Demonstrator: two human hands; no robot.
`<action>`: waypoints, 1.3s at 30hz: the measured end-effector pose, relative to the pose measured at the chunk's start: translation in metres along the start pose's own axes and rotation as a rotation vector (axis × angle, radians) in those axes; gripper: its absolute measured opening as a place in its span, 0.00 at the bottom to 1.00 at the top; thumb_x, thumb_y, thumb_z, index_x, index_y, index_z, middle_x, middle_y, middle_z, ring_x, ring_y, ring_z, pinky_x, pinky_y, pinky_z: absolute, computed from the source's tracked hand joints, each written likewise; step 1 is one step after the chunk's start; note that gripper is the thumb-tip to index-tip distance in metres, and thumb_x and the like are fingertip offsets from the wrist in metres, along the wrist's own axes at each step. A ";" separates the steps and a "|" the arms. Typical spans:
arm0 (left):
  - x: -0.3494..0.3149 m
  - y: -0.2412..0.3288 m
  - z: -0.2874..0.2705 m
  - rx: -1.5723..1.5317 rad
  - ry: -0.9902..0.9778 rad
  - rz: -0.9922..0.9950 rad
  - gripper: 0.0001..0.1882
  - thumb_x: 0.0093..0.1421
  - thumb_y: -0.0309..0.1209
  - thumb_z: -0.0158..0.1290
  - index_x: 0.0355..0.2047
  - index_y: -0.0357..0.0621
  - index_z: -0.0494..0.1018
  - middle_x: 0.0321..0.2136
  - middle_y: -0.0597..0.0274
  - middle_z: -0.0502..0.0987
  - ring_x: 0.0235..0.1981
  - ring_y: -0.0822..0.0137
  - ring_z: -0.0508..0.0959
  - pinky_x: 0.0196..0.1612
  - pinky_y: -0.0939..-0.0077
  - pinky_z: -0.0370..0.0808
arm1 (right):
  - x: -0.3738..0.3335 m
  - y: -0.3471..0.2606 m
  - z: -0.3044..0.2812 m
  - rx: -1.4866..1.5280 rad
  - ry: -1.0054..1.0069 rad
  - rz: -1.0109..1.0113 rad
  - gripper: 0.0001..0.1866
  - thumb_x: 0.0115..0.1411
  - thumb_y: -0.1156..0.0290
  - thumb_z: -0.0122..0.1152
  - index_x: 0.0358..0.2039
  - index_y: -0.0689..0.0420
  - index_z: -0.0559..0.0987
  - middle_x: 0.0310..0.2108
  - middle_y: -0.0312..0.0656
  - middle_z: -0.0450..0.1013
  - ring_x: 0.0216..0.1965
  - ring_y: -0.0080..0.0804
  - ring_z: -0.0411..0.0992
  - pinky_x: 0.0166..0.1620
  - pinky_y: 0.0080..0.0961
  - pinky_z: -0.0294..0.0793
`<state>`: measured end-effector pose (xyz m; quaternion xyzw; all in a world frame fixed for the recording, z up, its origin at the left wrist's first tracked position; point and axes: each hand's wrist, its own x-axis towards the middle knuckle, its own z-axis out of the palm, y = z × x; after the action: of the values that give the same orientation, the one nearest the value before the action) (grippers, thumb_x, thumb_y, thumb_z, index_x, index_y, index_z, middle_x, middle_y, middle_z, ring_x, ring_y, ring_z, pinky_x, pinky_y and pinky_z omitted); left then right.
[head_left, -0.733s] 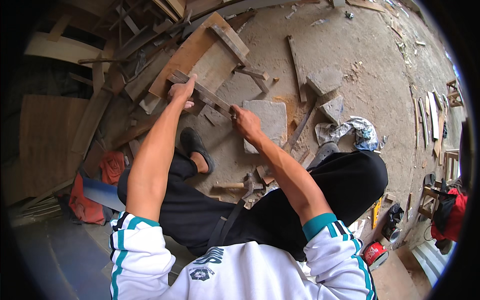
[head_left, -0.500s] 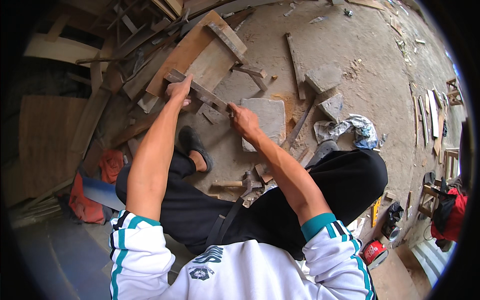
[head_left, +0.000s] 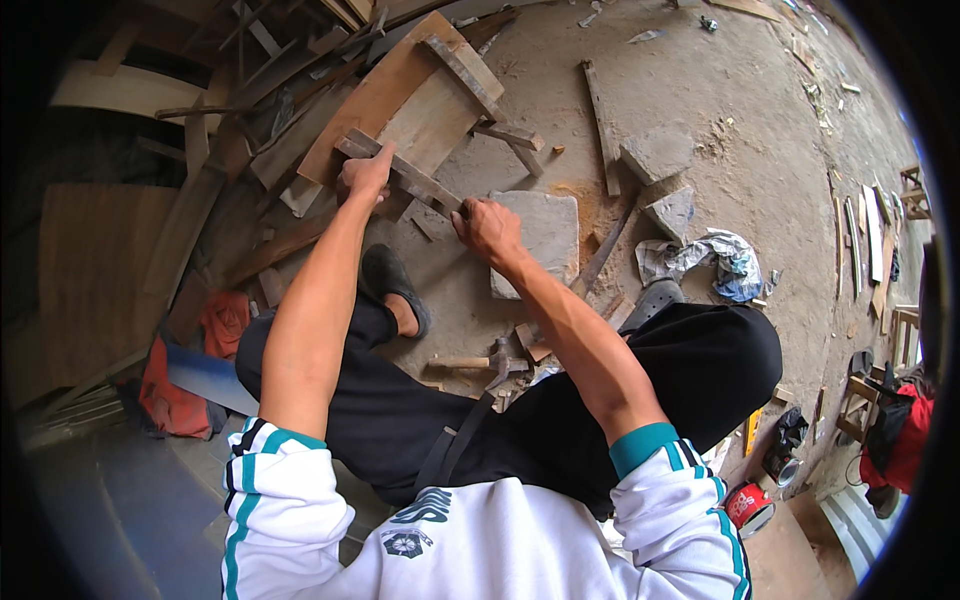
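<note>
A plywood panel (head_left: 432,118) with wooden strips across it lies tilted ahead of me, left of the middle. My left hand (head_left: 365,176) is closed around the nearer wood strip (head_left: 418,181), its thumb on top and its other fingers partly hidden beneath. My right hand (head_left: 490,230) is closed at the strip's right end, fingers curled, with the grip itself partly hidden. A second strip (head_left: 464,76) crosses the panel farther away, and a short wood piece (head_left: 510,135) sticks out at its right side. Between my legs lies a claw hammer (head_left: 463,362) with a wooden handle.
Just beyond my right forearm sits a flat grey block (head_left: 548,232). Stone lumps (head_left: 657,152) and a crumpled plastic sheet (head_left: 700,262) are farther right. Scrap wood (head_left: 290,150) crowds the left. An orange-red cloth (head_left: 172,395) and a red can (head_left: 748,506) lie at the sides.
The view has shifted slightly, moving the scene a little right. My right hand has moved slightly forward at the strip's end, its fingers more curled. My left hand keeps its hold.
</note>
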<state>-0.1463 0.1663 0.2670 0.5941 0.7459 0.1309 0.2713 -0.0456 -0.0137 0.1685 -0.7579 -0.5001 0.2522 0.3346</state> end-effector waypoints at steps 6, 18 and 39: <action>0.002 -0.004 -0.002 -0.077 -0.060 0.021 0.32 0.42 0.54 0.65 0.26 0.29 0.77 0.25 0.49 0.80 0.19 0.60 0.81 0.19 0.68 0.77 | 0.006 0.005 0.012 -0.006 -0.032 -0.079 0.12 0.59 0.65 0.51 0.29 0.61 0.75 0.31 0.56 0.77 0.32 0.57 0.76 0.35 0.48 0.76; 0.006 -0.006 0.000 -0.064 -0.025 0.019 0.35 0.42 0.55 0.65 0.28 0.26 0.76 0.26 0.46 0.80 0.20 0.58 0.82 0.18 0.68 0.77 | 0.002 0.008 0.024 -0.004 -0.006 -0.083 0.14 0.64 0.63 0.50 0.35 0.63 0.71 0.34 0.58 0.74 0.37 0.59 0.74 0.38 0.49 0.74; -0.049 -0.027 -0.004 0.627 -0.145 1.061 0.22 0.51 0.39 0.62 0.45 0.45 0.75 0.40 0.56 0.78 0.47 0.51 0.76 0.48 0.48 0.69 | 0.010 0.019 0.037 0.111 0.014 -0.041 0.14 0.63 0.63 0.50 0.37 0.63 0.72 0.36 0.60 0.75 0.39 0.60 0.74 0.42 0.49 0.73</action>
<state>-0.1636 0.1131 0.2687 0.9427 0.3317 -0.0180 0.0319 -0.0577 -0.0002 0.1295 -0.7295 -0.4983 0.2673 0.3849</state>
